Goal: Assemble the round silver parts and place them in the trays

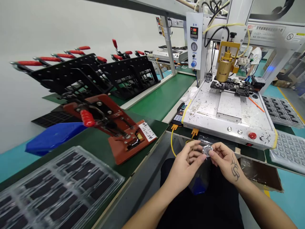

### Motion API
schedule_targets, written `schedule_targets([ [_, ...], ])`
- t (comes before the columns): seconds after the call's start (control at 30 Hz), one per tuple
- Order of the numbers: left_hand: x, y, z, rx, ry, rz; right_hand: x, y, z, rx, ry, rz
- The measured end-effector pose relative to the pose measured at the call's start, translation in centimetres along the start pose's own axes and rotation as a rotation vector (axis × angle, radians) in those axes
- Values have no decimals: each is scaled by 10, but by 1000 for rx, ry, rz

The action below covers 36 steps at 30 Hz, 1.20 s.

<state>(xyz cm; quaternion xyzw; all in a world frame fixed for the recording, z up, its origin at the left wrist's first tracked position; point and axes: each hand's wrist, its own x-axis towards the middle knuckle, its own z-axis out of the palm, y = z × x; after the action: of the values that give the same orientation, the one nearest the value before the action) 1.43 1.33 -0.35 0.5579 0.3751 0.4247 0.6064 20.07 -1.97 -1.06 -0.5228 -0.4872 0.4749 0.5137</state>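
At the far left we see a clear tray [59,187] with dark slots lying on the green table [152,101]. Just behind it sits a blue bin [51,136]. Next comes a red clamp plate [111,127] with a red handle, and behind that stand black racks [95,76] with more red handles.

In the middle, low down, we find our own two hands close together. Our left hand [188,160] has its fingers curled in, and its thumb and first fingers pinch one side of a small round clear part [207,150]. Our right hand [225,160] pinches the other side with its fingertips. So both sets of fingers are closed on the part, and it sits right between them, held up in the air in front of the white machine [228,111]. Something blue [199,187] hangs below the hands, maybe a bag, but it is too blurry to be sure.

To do this well, we think we should hold the part by its edges only, keep it steady, and press softly so it does not slip or get smudged.

On the right, the machine has a red button [252,135] and a gold head [225,68]. Past it lie white trays [289,149] full of small slots.
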Motion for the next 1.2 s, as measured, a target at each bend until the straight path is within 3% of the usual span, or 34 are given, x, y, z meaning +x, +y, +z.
schedule_targets([
  [0.13,-7,6,4,-3,-30,-53,-1,0,8,88,-30,40],
  [0.4,-12,21,-4,87,-31,-36,0,-3,9,5,-99,-21],
  [0.5,-10,19,-9,114,-30,-40,8,-7,1,-150,-219,-164],
  [0.6,-13,19,-14,133,-3,-51,18,-15,-4,-393,-391,-406],
  [0.7,-18,34,-23,218,-25,-4,29,-23,0,-546,-435,-636],
  [0.8,-17,70,-52,563,-16,228,42,-25,10,-591,-390,-772],
  [0.9,-7,113,-107,1017,179,654,56,-23,19,-598,-306,-781],
  [0.97,3,133,-148,1197,196,865,63,-21,24,-568,-278,-730],
  [1.03,11,141,-180,1297,158,979,67,-20,27,-521,-273,-679],
  [1.1,16,141,-196,1326,146,1048,68,-22,30,-488,-285,-634],
  [1.2,23,148,-194,1233,256,1050,71,-30,41,-446,-295,-579],
])
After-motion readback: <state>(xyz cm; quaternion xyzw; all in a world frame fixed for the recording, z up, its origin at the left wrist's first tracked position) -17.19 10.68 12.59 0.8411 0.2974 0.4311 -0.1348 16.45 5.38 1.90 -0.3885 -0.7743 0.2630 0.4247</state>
